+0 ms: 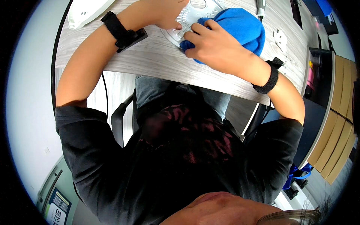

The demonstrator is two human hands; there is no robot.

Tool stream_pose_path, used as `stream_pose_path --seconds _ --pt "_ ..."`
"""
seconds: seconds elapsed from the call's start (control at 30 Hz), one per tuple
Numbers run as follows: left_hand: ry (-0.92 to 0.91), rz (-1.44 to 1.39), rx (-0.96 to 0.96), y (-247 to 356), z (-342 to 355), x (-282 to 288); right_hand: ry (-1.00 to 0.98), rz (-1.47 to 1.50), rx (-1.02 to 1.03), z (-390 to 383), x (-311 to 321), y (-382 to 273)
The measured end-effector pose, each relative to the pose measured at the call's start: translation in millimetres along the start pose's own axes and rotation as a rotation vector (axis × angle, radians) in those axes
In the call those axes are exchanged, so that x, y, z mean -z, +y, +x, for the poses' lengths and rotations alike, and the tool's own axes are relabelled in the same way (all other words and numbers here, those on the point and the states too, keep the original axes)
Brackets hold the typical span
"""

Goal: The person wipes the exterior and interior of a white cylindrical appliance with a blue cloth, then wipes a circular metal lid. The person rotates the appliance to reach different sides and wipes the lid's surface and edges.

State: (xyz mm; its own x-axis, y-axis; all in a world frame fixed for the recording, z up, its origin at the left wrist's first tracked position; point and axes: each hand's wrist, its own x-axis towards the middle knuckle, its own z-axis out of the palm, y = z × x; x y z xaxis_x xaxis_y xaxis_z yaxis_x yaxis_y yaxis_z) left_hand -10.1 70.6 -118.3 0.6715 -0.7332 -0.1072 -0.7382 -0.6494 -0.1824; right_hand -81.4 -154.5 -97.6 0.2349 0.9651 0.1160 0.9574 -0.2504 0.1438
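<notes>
Right hand [213,47] on blue cloth [240,28], fingers [198,30] curled and pressed together, gripping cloth against round white plastic part [193,15]. Left hand [165,15] resting on same part's near-left rim, fingers mostly cut off at frame top, state unclear. Part and cloth lying on light wood-grain tabletop [157,56], close to near edge, roughly centre. Black wrist straps on both forearms. White flat object [88,11] near left edge. Small white pieces [280,39] toward right edge, well apart from cloth.
</notes>
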Motion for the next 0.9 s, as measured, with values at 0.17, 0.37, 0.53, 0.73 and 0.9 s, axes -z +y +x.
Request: stream_pose_path --seconds 0.17,0.37,0.53,0.73,0.9 --pt "-0.126 -0.067 0.059 2.9 4.8 -4.9 0.070 0.026 -0.006 10.4 -6.2 -6.0" --pt "-0.064 -0.162 0.037 4.0 -4.0 -6.5 -0.093 0.065 0.011 -15.0 5.8 5.9" --pt "-0.022 -0.136 0.035 6.3 -3.0 -7.2 -0.070 0.060 0.037 -36.5 7.1 25.4" --pt "-0.157 -0.052 0.113 25.3 8.2 11.9 -0.051 -0.004 0.016 -27.7 7.5 15.3" --pt "-0.006 -0.082 0.132 31.2 3.1 -10.0 0.017 0.016 -0.117 -14.8 -15.6 -16.5"
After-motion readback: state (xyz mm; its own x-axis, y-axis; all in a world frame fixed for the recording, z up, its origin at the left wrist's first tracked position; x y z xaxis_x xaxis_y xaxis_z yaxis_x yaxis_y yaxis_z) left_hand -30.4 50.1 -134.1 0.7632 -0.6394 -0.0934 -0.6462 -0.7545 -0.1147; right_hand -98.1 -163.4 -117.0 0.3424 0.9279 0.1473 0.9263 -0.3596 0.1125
